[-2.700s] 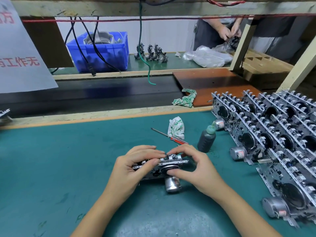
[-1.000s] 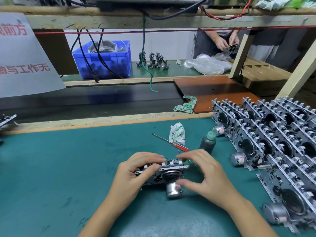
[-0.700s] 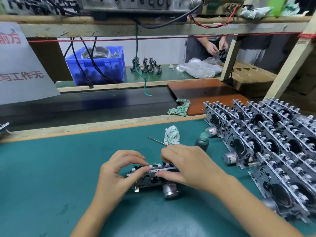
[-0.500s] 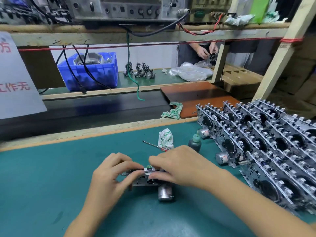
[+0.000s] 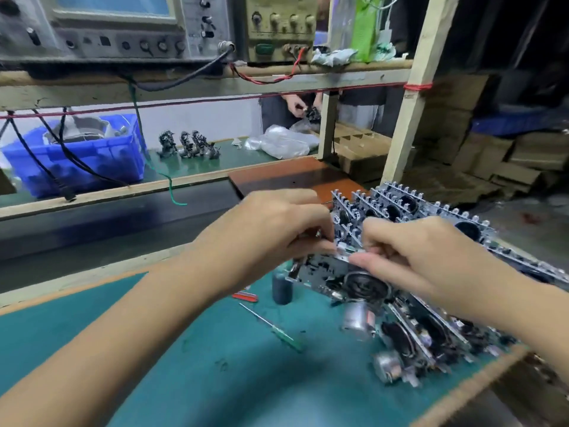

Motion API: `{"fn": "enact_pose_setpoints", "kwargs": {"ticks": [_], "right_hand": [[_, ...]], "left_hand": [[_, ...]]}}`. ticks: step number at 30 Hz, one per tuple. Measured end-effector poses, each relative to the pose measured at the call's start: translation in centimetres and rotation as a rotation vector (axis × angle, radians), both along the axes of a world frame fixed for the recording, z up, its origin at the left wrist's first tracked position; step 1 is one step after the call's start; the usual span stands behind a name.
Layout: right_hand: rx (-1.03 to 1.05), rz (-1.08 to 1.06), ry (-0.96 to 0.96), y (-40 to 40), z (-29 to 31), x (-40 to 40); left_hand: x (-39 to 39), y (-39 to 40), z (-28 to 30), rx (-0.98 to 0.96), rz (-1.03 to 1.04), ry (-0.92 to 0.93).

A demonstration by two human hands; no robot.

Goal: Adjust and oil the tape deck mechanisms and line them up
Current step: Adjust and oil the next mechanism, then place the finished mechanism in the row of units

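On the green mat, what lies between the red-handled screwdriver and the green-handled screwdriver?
In the head view, nothing: only bare green mat separates the red-handled screwdriver from the green-handled screwdriver. The dark oil bottle stands off to the right.

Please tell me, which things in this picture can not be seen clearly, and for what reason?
- Head view: top edge of the held mechanism, covered by the left hand and right hand.
- Oil bottle: its cap is hidden behind the mechanism.
- Lined-up mechanisms: motion blur, details lost.
- Red screwdriver: mostly behind the left forearm.
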State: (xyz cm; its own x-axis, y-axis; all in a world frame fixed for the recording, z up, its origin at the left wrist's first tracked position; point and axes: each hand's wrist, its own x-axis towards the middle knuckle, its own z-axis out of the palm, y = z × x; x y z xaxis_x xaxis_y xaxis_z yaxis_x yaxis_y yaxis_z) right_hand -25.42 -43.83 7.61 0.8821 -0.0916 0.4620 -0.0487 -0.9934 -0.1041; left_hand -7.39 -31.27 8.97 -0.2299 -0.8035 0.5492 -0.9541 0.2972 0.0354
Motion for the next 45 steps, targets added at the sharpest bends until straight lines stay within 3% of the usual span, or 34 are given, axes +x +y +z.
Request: {"fn": "enact_pose_setpoints", "kwargs": {"ticks": [6,14,18,24,26,28,30,33,37,41,45], "right_hand": [[-0.283,-0.200,-0.059,-5.6,2.7,-6.1],[-0.540,-0.460,-0.014,-15.1,4.0,-13.6],[-0.616,-0.564,0.100,-19.5,1.3,-16.0],[-0.584,-0.582,0.120,-23.1,-4.4,-17.7],[-0.553,-0.578,0.143,-24.0,-6.1,-17.9],[-0.515,-0.650,0.291,-24.7,-7.6,-17.8],[-0.379,-0.714,0.382,-25.2,-8.5,-17.7],[-0.113,-0.716,0.315,-25.6,-9.0,-17.8],[0.067,-0.684,0.293,-25.2,-8.9,-17.0],[0.050,-0.704,0.292,-24.4,-8.8,-16.5],[-0.329,-0.833,0.414,-23.5,-7.8,-16.0]], "left_hand": [[-4.5,-9.3,2.8,-0.012,-0.150,-0.067],[-12.9,-21.9,3.2,-0.114,-0.113,-0.033],[-16.8,-26.4,-0.2,0.070,-0.043,-0.029],[-20.2,-29.2,-7.1,0.440,-0.016,0.261],[-20.9,-29.6,-8.7,0.525,-0.010,0.279],[-21.1,-30.1,-9.7,0.582,0.039,0.213],[-21.1,-30.4,-10.2,0.565,0.097,0.126],[-21.0,-30.6,-10.7,0.531,0.134,0.070],[-21.3,-30.3,-10.8,0.419,0.234,-0.018],[-21.9,-29.8,-10.9,0.337,0.312,-0.090],[-21.3,-29.8,-10.4,0.415,0.287,-0.129]]}}
